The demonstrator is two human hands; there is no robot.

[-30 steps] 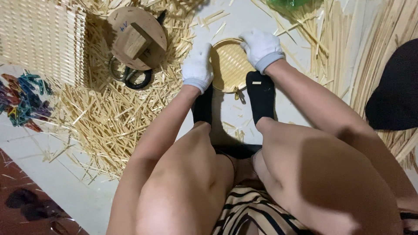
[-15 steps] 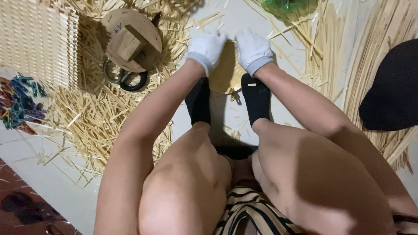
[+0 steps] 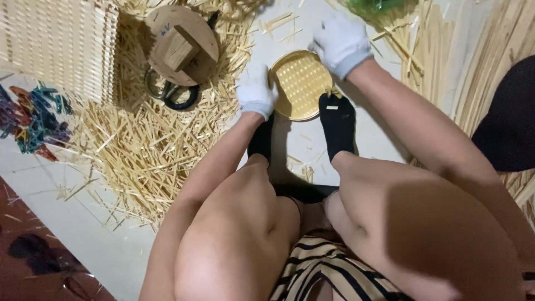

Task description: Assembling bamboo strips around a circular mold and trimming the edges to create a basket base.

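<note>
Head view: left hand (image 3: 256, 92) and right hand (image 3: 341, 43), gloved fingers clamped on the tray (image 3: 301, 85) rim, best gripping evenly while the feet pin it to the floor (image 3: 356, 139).

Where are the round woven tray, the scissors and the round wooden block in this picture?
round woven tray (image 3: 301, 83), head view, on its woven middle.
scissors (image 3: 167, 95), head view, on the dark handle loops.
round wooden block (image 3: 184, 42), head view, on the square piece atop the disc.
</note>
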